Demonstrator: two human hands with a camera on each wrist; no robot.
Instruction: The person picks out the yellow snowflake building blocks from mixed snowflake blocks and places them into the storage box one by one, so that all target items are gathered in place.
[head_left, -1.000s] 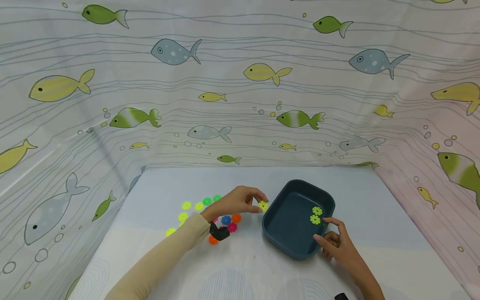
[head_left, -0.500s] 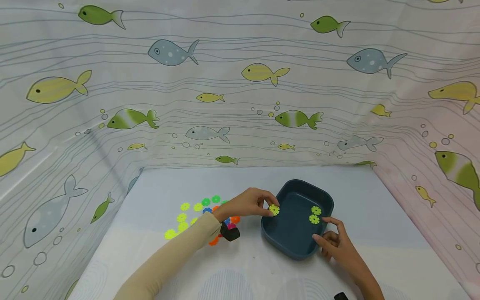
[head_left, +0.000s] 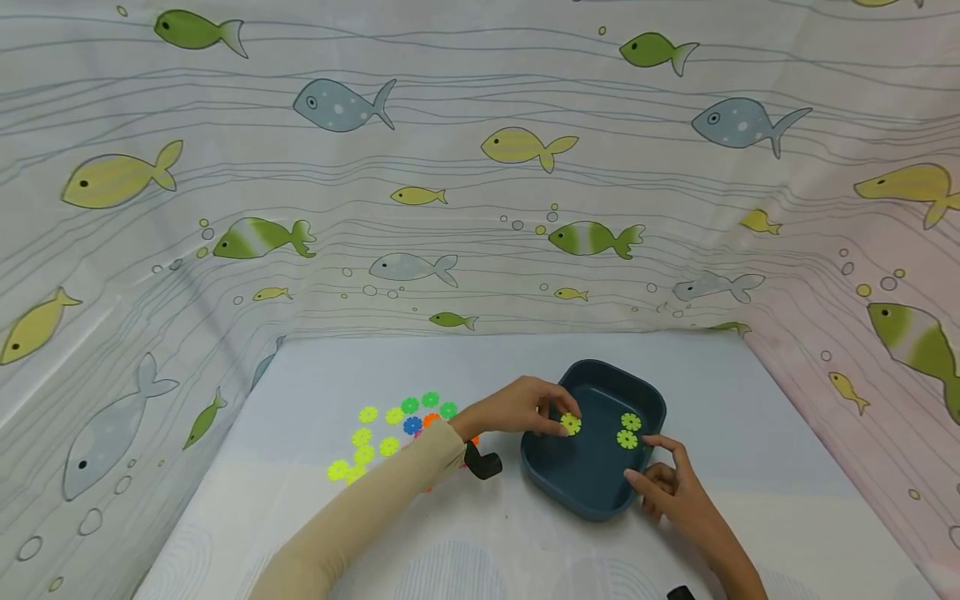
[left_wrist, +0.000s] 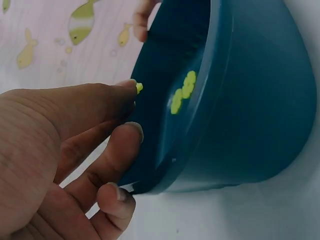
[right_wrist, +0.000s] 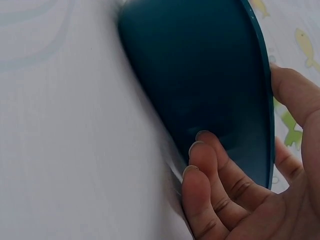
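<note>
My left hand (head_left: 528, 407) pinches a yellow notched plastic disc (head_left: 571, 424) between thumb and finger, over the left side of a dark blue rectangular tub (head_left: 592, 504). In the left wrist view only a sliver of that disc (left_wrist: 139, 88) shows past the thumb. Inside the tub, towards its right wall, lie two more yellow discs (head_left: 628, 430). At the tub's right side, my right hand (head_left: 678, 492) holds the wall. Its thumb (right_wrist: 287, 82) is at the rim, and several curled fingers (right_wrist: 202, 160) rest against the outside, as the right wrist view shows.
Left of the tub, several loose discs lie on the white table (head_left: 480, 533): yellow ones (head_left: 363, 454), green ones (head_left: 431, 400), a blue one (head_left: 413, 425) and orange ones, partly hidden by the left forearm (head_left: 375, 517). A fish-print curtain (head_left: 480, 183) surrounds the table.
My left hand has moved right with the yellow disc, from outside the tub's left rim to over its inside. The right hand and the tub have stayed in place.
</note>
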